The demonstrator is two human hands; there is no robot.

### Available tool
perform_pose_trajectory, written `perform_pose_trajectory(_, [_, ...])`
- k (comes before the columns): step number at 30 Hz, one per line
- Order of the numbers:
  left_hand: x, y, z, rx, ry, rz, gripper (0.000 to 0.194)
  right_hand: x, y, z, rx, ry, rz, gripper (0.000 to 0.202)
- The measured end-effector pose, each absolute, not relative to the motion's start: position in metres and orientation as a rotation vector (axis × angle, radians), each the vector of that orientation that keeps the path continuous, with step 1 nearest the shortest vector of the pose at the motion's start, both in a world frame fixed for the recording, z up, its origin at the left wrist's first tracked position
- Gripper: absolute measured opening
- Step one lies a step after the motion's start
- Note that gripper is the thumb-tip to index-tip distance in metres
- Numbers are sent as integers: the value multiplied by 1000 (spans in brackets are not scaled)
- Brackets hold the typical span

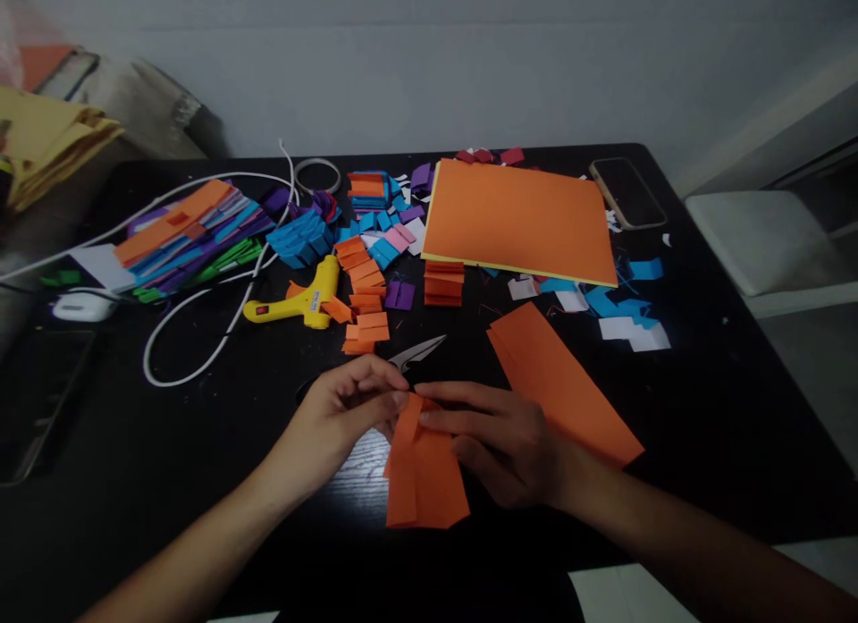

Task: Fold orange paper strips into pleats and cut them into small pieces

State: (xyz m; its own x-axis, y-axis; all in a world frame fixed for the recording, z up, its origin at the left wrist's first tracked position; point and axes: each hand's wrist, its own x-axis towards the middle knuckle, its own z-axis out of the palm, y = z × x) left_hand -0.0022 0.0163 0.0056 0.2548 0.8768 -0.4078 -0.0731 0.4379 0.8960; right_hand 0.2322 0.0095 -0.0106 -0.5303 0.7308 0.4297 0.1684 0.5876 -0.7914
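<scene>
A folded orange paper (429, 484) is held up over the front of the black table (201, 480). My left hand (345, 404) pinches its upper left corner between thumb and fingers. My right hand (506, 435) grips the upper right part, with fingers laid across its top fold. Just behind my hands lie scissors (416, 352), blades apart, their handles mostly hidden by my left hand. To the right of the held piece, partly under my right forearm, rests a larger orange strip (563, 382).
A yellow glue gun (301, 303), a looped white cable (157, 373) and folded colored paper bundles (194, 234) occupy the left. Orange sheets (523, 219) lie at the back, near a phone (628, 194). Paper scraps (634, 330) are scattered to the right.
</scene>
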Motion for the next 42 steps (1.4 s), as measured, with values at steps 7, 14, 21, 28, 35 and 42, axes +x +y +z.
perform_pose_trajectory(7, [-3, 15, 7, 956, 1079, 754, 16, 234, 10, -11, -746, -1936, 1093, 33])
perform_pose_trajectory(14, [-5, 8, 5, 1563, 1139, 796, 11, 232, 14, -9, -856, -1717, 1351, 36])
perform_pose_trajectory(21, [-13, 10, 5, 2129, 919, 722, 36, 231, 18, -10, -921, -1589, 1573, 40])
perform_pose_trajectory(28, [-16, 10, 5, 2253, 810, 679, 33, 229, 18, -8, -912, -1579, 1620, 42])
perform_pose_trajectory(35, [-17, 7, 4, 2141, 811, 675, 24, 229, 16, -6, -877, -1649, 1607, 42])
perform_pose_trajectory(42, [-17, 10, 5, 2002, 832, 711, 24, 227, 15, -7, -780, -1723, 1530, 35])
